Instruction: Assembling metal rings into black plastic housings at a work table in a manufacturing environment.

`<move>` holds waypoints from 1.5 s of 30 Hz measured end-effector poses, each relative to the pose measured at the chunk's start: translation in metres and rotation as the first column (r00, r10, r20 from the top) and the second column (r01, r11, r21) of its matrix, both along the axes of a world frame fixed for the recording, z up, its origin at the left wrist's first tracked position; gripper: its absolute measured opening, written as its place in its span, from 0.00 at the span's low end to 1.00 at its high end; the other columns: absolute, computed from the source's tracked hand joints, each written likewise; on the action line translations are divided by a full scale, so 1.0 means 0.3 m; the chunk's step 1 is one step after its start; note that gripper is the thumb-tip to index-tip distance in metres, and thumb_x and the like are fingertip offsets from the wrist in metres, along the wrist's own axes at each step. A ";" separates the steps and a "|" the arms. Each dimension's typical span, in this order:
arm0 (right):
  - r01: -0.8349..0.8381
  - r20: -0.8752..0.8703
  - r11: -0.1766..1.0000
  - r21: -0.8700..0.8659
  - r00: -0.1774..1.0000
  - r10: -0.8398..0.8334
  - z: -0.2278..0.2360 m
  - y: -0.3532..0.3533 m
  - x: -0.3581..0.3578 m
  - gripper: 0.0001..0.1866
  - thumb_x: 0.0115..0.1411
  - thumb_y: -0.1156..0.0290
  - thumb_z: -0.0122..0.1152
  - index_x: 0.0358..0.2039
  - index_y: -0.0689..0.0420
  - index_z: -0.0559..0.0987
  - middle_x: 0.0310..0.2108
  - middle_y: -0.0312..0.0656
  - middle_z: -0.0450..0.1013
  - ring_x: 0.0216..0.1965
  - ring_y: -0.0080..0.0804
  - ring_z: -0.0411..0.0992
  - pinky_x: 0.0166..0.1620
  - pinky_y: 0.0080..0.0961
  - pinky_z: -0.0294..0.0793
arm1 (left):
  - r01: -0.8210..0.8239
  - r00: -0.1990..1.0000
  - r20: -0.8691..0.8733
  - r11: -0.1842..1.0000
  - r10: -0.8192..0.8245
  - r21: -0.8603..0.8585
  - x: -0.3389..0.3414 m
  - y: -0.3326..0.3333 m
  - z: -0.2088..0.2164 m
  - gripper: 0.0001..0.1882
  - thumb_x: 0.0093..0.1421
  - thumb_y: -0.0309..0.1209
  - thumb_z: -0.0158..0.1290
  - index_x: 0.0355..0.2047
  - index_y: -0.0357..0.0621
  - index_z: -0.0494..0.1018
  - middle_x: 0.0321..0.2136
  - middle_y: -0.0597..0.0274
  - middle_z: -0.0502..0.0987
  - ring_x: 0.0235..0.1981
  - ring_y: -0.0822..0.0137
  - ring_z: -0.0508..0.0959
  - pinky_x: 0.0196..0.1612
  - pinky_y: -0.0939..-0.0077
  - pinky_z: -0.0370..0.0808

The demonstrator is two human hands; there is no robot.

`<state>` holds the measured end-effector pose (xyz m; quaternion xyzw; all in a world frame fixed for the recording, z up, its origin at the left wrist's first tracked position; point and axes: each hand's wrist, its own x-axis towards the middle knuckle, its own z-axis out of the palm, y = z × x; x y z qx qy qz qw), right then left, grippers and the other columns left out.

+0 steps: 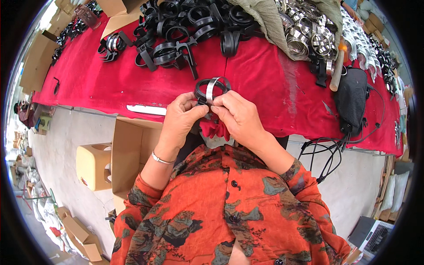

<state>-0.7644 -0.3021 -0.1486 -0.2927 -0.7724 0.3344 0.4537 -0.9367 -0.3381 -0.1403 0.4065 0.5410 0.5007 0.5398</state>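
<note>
Both my hands are raised in front of my chest at the near edge of the red-covered table (260, 75). Between thumb and fingers, my left hand (181, 117) grips a black plastic ring clamp (198, 91) by its lower left side. A shiny silver metal band (210, 90) sits across that ring, partly overlapping it. My right hand (242, 115) pinches the band's lower part, thumb and forefinger pressed together. The fingertips hide where band and clamp meet below. Dark red cloth (215, 129) shows just beneath the hands.
Black ring clamps (176, 33) lie heaped at the back. Silver bands (304, 37) spill from a grey-green cloth sack (263, 20). To the right are an orange-tipped handle (338, 70) and a black bag (351, 99) with cables. A cardboard box (126, 154) and cream stool (90, 165) stand lower left.
</note>
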 end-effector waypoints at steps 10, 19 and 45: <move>0.174 0.112 0.959 0.223 0.973 -0.202 0.094 -0.005 0.121 0.06 0.52 0.77 0.58 0.32 0.57 0.75 0.25 0.42 0.68 0.25 0.42 0.71 0.27 0.33 0.70 | 0.162 0.961 -0.249 0.977 -0.123 0.142 0.111 0.031 0.071 0.18 0.50 0.16 0.49 0.43 0.36 0.63 0.32 0.64 0.73 0.26 0.78 0.71 0.28 0.85 0.70; 0.152 0.098 0.971 0.187 0.980 -0.173 0.077 -0.019 0.138 0.08 0.50 0.79 0.57 0.32 0.59 0.75 0.26 0.43 0.68 0.26 0.42 0.71 0.28 0.33 0.71 | 0.127 0.988 -0.119 0.957 -0.099 0.260 0.159 0.024 0.062 0.19 0.50 0.16 0.48 0.44 0.35 0.63 0.34 0.60 0.76 0.25 0.80 0.73 0.27 0.86 0.69; 0.022 -0.285 0.865 -0.501 0.940 -0.189 0.108 0.034 0.147 0.14 0.60 0.67 0.57 0.42 0.63 0.74 0.28 0.37 0.71 0.22 0.16 0.68 0.25 0.15 0.67 | -0.016 0.998 0.070 0.950 -0.006 0.313 0.145 0.005 0.052 0.07 0.63 0.32 0.43 0.33 0.41 0.63 0.26 0.55 0.76 0.16 0.80 0.70 0.14 0.90 0.64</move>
